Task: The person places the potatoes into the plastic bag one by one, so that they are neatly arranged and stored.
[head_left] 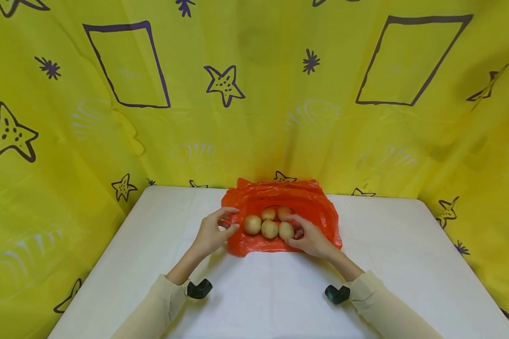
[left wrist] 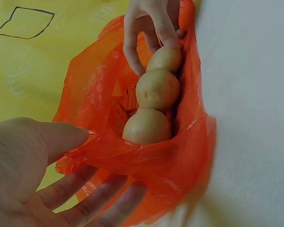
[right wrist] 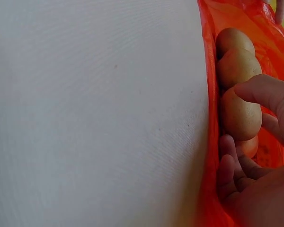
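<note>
A red plastic bag (head_left: 258, 245) lies with its mouth spread wide, and several round, yellowish-brown potatoes (head_left: 269, 229) sit inside it. At the left side of the bag, my left hand (head_left: 214, 233) has the plastic rim between thumb and fingers; its fingers are fairly straight in the left wrist view. My right hand (head_left: 311, 239) holds the front right potato (right wrist: 241, 113), its thumb on one side and fingers around the other. Three potatoes form a front row, touching or nearly so. Behind them, two more are partly hidden in the head view.
The bag rests on a white-covered table (head_left: 254, 292), near its back edge. A yellow curtain (head_left: 263, 132) with dark drawn stars encloses the back and both sides. Small black devices (head_left: 199, 289) are worn on both wrists, beside pale sleeves.
</note>
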`<state>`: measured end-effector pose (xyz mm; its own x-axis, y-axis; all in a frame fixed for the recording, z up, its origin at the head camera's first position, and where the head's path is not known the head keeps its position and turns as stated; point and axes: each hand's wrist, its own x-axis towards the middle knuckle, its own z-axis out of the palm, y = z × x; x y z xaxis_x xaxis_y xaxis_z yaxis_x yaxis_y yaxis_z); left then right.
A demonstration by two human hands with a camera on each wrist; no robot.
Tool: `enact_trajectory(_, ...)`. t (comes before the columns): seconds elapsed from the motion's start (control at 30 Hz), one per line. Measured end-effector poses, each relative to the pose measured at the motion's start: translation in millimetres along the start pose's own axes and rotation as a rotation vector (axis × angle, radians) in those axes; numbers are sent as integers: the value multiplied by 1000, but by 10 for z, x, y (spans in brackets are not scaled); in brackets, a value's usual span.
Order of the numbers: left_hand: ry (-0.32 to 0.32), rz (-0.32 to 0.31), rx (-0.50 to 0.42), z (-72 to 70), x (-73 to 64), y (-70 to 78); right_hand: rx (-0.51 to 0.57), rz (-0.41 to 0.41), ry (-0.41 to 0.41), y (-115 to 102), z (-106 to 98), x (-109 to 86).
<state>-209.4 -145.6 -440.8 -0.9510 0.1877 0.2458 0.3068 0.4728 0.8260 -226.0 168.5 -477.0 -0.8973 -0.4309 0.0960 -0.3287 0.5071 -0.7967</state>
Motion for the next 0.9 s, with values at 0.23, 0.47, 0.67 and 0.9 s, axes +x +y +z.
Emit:
enact_trajectory(0.23, -19, 118, 119, -55, -7, -34, -27, -17, -29, -58, -65, -9)
enact_trajectory(0.47, -75, 170, 172, -121, -47, -41, -67, -50, -31, -140, -115, -33)
enact_trajectory(0.67, -95, 153, 233, -173, -91, -29, -77, -52, -12, -256, -168, -71)
enact_trajectory(0.9, -94, 149, 238, -243, -138, -28, -51, -77, 14, -402, -202, -167)
